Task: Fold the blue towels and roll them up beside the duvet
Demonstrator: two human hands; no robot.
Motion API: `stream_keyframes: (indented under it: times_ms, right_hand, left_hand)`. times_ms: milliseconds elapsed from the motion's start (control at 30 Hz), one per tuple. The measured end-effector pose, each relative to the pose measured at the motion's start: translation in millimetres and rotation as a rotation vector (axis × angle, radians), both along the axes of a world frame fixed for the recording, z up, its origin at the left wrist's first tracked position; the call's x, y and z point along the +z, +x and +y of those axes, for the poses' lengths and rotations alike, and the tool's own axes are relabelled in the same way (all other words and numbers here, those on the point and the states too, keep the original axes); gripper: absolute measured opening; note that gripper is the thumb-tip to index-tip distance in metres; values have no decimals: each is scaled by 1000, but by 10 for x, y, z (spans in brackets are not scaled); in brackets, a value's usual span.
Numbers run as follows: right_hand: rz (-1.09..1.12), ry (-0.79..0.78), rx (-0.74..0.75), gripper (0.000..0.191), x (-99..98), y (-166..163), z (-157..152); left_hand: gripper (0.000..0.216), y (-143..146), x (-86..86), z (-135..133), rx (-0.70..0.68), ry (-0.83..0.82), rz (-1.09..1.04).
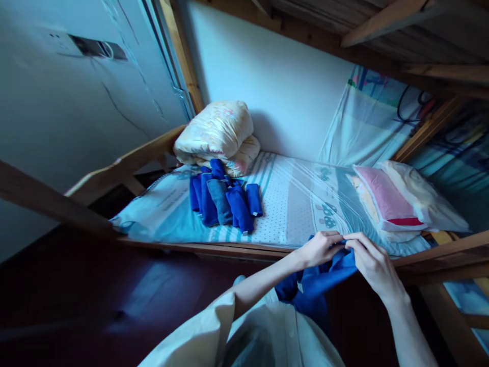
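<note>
A blue towel (336,275) hangs between my two hands near the front edge of the bed, its lower part drooping over my lap. My left hand (321,248) pinches its upper edge from the left. Close beside it, fingertips nearly meeting, my right hand (372,257) grips the same edge. More blue cloth with a small white tag (300,287) lies below my left forearm. On the mattress, further left, is a pile of rolled blue towels (240,209), some with white tags. A greyer blue roll (220,201) lies among them.
The bunk bed's mattress (275,219) has a patterned sheet. A folded cream quilt (217,130) sits behind the rolls; a pink pillow (385,193) lies at the right end. Wooden upper-bunk beams (382,30) hang overhead, and a wooden rail (446,250) stands at the right.
</note>
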State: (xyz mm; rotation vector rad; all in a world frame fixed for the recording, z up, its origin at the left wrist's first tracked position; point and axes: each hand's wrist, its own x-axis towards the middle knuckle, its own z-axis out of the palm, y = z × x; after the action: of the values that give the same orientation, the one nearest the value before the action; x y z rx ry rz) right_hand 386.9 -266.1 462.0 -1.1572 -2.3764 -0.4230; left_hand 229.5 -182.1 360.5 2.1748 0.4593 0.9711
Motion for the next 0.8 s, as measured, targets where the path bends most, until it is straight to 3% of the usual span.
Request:
stream_keyframes:
  times_ms: [200,433,567,667,800]
  right_hand:
    - [-17,121,72,37,250,167,24]
    - [24,334,73,30,686,333,79]
    - [31,362,52,27,894,399,-9]
    - [16,375,0,27,974,417,-97]
    - [-8,313,-31,30,985,387,-142]
  left_hand:
    - [23,-127,-208,203,75,-61,21]
    - [19,132,-412,262,-101,-172,-57]
    - [31,307,-415,221,-36,-298,-184]
    - [46,342,-362,182,-85,-445,-276]
    - [62,392,-92,73,-120,-463,-503]
